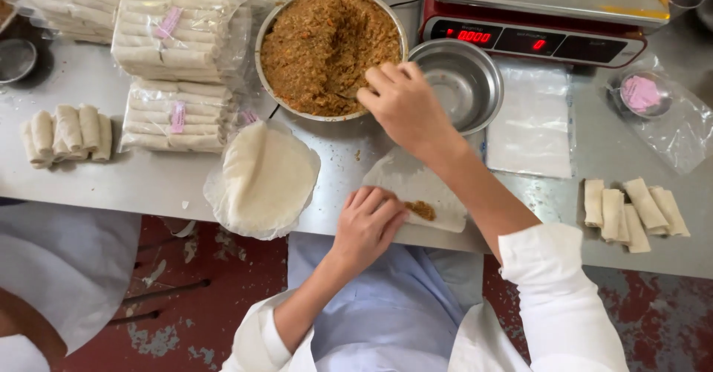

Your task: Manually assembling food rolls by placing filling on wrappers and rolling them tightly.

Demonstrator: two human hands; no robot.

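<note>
A thin wrapper (416, 183) bearing a dab of filling (421, 209) lies at the tabletop (148, 183) edge. My left hand (368, 223) presses flat on it, grip open. My right hand (405, 101), curled, reaches into the filling bowl (330, 49); its hold is hidden.
</note>
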